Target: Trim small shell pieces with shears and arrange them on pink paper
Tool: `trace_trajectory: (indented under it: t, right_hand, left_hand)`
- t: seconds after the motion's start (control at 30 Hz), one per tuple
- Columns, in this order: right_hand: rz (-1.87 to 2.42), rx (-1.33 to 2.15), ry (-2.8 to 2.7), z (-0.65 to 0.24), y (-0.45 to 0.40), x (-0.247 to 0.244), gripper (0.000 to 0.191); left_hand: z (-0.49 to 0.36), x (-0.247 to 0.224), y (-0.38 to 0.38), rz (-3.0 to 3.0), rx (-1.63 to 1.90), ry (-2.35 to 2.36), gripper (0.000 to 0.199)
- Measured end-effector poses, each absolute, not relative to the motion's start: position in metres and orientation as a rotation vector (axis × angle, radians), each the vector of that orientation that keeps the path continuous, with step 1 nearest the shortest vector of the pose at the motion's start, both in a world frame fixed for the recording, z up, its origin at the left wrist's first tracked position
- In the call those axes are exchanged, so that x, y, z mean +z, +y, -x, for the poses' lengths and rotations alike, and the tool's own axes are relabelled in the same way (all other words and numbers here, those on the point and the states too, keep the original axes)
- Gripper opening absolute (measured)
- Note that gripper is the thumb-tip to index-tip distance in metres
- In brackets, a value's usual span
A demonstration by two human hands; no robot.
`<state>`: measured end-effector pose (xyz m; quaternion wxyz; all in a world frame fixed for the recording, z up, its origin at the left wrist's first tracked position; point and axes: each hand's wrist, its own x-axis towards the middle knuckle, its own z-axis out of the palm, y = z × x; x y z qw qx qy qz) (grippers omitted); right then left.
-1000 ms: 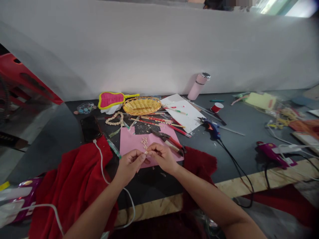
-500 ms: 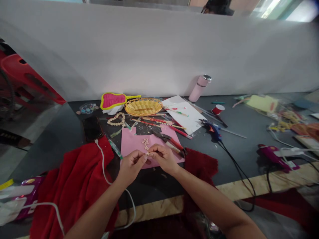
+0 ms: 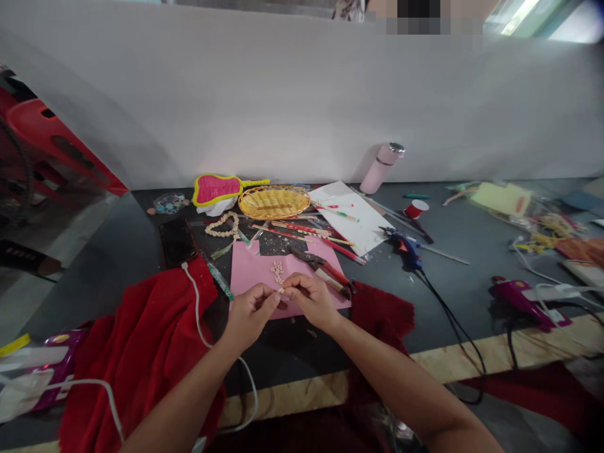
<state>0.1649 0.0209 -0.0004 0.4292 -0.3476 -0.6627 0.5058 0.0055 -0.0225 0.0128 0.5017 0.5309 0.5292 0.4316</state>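
Observation:
Over the front of a pink sheet (image 3: 243, 270), my left hand (image 3: 255, 311) and my right hand (image 3: 309, 302) meet at the fingertips. Both are closed in a pinch on one small pale piece (image 3: 282, 290), mostly covered by the thumbs. Just beyond the fingers lies a little heap of similar pale pieces (image 3: 277, 270) on the sheet. Cutting pliers with red handles (image 3: 330, 272) rest on the sheet to the right of the heap. Behind it are several printed chopsticks (image 3: 297, 228) and scattered crumbs.
A yellow woven basket (image 3: 274, 202), a heart-shaped beaded loop (image 3: 221, 225) and a pink bottle (image 3: 381, 168) stand or lie toward the white partition. To the right is a blue glue gun (image 3: 406, 250) with a cable. A phone (image 3: 178, 242) and red cloth (image 3: 141, 327) lie left.
The view has shifted very slightly, so the table things sit a little further right. My hands keep the same pinch on the small piece.

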Motion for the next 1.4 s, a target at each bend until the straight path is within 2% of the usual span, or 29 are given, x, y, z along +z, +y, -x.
trace_trajectory:
  t: [0.1, 0.27, 0.4, 0.53, 0.7, 0.83, 1.07, 1.17, 1.4]
  right_hand:
    - [0.851, 1.149, -1.776, -0.17, 0.026, 0.001, 0.012]
    - [0.954, 0.678, -2.114, -0.178, 0.045, -0.011, 0.014]
    - [1.059, 0.442, -2.285, -0.175, 0.053, -0.022, 0.018]
    - [1.085, 0.302, -2.334, -0.181, 0.057, -0.012, 0.028]
    - [1.471, 0.162, -2.345, -0.219, 0.061, 0.016, 0.014]
    - [1.646, 0.115, -2.433, -0.235, 0.062, 0.021, 0.019]
    - [1.726, 0.127, -2.463, -0.229, 0.065, 0.014, 0.012]
    - [1.739, 0.262, -2.285, -0.237, 0.07, 0.017, 0.011]
    - [1.232, 1.324, -1.481, -0.248, 0.071, 0.036, 0.032]
  left_hand:
    - [-0.005, 0.014, -0.022, -1.257, 1.065, 1.297, 0.021]
    - [-0.002, 0.015, -0.02, -1.116, 1.112, 1.34, 0.025]
    - [-0.002, 0.013, -0.018, -1.029, 1.149, 1.294, 0.027]
    - [-0.001, 0.011, -0.016, -0.993, 1.178, 1.266, 0.026]
    - [0.003, 0.009, -0.012, -0.898, 1.236, 1.227, 0.025]
    - [0.006, 0.007, -0.009, -0.785, 1.244, 1.208, 0.026]
    - [0.007, 0.009, -0.006, -0.686, 1.244, 1.207, 0.027]
    - [0.007, 0.009, -0.006, -0.664, 1.234, 1.198, 0.028]
    - [0.006, 0.008, -0.007, -0.656, 1.219, 1.16, 0.029]
